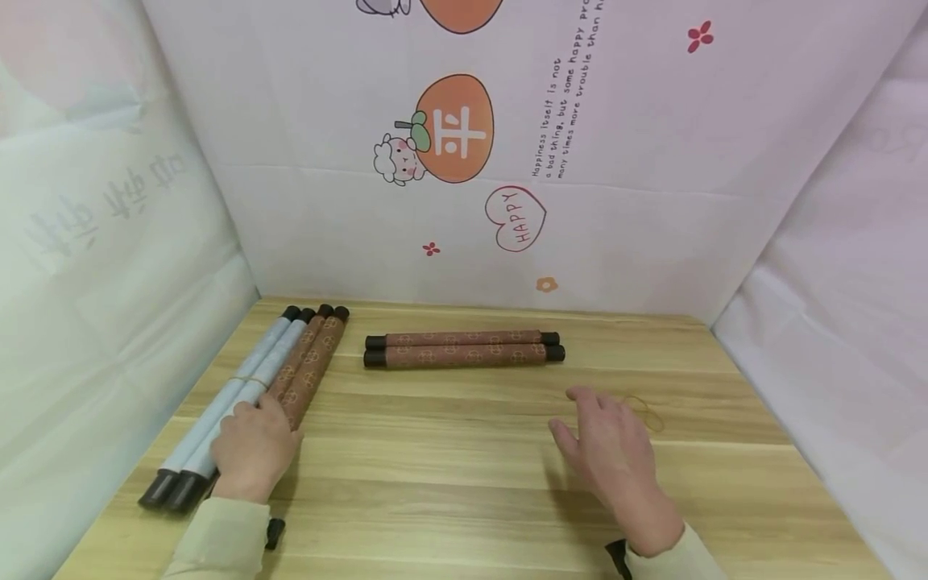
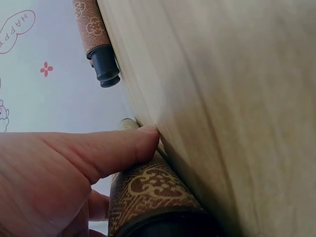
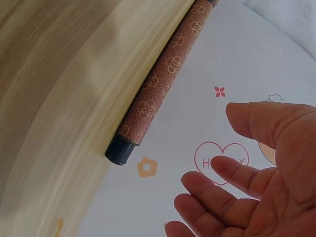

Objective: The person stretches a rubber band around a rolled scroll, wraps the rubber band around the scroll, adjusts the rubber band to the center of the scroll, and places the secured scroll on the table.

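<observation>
Two rolled brown scrolls with gold flower patterns and black end knobs lie at the left, side by side. My left hand grips them near their close end; in the left wrist view the thumb presses along a scroll's patterned side. Right against them lie two light blue scrolls, bound with a thin rubber band. My right hand hovers over the right of the table, its fingers relaxed and apart, holding nothing. Another pair of brown scrolls lies crosswise toward the back.
A loose rubber band lies just beyond my right hand on the wooden table. White printed cloth hangs behind the table's back edge, and more white cloth stands along both sides.
</observation>
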`<state>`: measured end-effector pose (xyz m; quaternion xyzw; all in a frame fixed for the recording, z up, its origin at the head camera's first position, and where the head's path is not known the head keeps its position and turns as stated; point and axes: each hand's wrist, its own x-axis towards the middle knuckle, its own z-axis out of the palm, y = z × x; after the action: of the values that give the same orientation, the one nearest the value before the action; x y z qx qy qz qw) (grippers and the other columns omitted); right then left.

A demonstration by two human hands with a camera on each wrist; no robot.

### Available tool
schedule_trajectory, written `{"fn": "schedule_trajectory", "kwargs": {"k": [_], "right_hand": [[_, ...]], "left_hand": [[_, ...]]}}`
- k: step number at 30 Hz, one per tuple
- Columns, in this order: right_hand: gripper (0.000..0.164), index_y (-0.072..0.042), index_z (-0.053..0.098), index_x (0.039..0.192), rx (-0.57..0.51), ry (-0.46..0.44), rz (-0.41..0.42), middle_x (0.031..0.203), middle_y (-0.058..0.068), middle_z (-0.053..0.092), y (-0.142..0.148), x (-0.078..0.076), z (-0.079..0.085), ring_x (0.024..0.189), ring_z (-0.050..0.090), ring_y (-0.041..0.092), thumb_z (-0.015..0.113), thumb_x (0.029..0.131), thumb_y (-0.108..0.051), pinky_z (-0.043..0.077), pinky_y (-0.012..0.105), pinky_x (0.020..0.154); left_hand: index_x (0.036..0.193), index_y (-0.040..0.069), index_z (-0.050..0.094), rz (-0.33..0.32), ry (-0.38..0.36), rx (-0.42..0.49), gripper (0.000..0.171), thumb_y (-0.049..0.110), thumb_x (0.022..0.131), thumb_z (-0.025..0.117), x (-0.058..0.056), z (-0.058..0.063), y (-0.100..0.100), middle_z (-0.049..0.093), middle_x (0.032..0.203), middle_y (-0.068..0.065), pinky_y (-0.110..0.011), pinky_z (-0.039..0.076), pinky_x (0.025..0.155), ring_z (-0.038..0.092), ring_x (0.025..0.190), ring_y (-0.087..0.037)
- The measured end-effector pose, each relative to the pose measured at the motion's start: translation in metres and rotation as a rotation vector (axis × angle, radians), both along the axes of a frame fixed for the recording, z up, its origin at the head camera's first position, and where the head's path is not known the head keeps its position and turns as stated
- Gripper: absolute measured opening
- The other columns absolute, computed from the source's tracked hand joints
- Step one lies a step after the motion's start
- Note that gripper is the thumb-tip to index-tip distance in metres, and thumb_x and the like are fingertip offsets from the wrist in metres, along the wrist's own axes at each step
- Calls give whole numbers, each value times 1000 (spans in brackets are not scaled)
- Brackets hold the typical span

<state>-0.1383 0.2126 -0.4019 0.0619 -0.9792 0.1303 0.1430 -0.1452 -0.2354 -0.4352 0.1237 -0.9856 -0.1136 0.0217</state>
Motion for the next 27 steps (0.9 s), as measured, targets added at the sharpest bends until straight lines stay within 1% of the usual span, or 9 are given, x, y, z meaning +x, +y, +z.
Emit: {"fn": "schedule_trajectory", "kwargs": {"k": [7,10,13,15,18,22,25,27], "right_hand": [[52,-4,64,133,5,22,7,123,28,70,0,1,-1,110,66,47,76,93,-34,52,63,91],[54,-3,63,135,9,5,6,124,28,69,1,0,-1,110,66,48,76,93,-35,53,62,91],[58,-3,61,139,6,-43,-7,128,29,67,4,-2,0,112,65,49,74,94,-37,54,62,90],[59,-4,59,141,-1,-84,-26,131,29,65,7,-5,1,114,63,50,72,95,-38,54,63,88],[60,-6,57,144,1,-131,-51,132,29,65,13,-9,2,115,62,51,69,96,-39,56,63,84],[64,-5,52,148,28,-183,-58,130,31,64,24,-17,3,114,63,52,69,97,-40,56,63,83],[67,-4,48,152,37,-215,-61,132,34,62,32,-24,3,115,61,55,68,97,-39,55,65,85],[68,-3,46,153,41,-227,-58,133,35,61,38,-28,2,115,61,56,67,98,-37,55,66,85]], "left_hand": [[110,-17,48,-17,27,-14,58,28,89,79,4,0,0,53,90,-37,-62,50,58,58,83,-55],[109,-15,49,-35,34,-25,57,28,87,80,6,1,1,53,88,-35,-60,49,57,58,82,-53],[116,-15,50,-62,40,-26,60,28,86,80,8,6,5,55,90,-34,-58,49,56,57,81,-51],[121,-13,51,-92,58,-31,63,30,86,80,9,9,10,57,93,-35,-57,49,54,57,80,-49],[128,-11,52,-155,119,-65,68,33,86,83,10,13,23,61,98,-35,-56,52,53,61,77,-48],[136,-7,55,-241,195,-122,75,38,84,85,14,17,44,67,106,-31,-53,55,55,66,75,-43],[141,-3,57,-309,240,-124,77,38,83,86,17,17,60,70,116,-27,-52,58,60,70,83,-42],[142,-2,58,-376,279,-132,77,37,82,87,17,16,69,70,122,-25,-52,60,68,71,94,-42]]}}
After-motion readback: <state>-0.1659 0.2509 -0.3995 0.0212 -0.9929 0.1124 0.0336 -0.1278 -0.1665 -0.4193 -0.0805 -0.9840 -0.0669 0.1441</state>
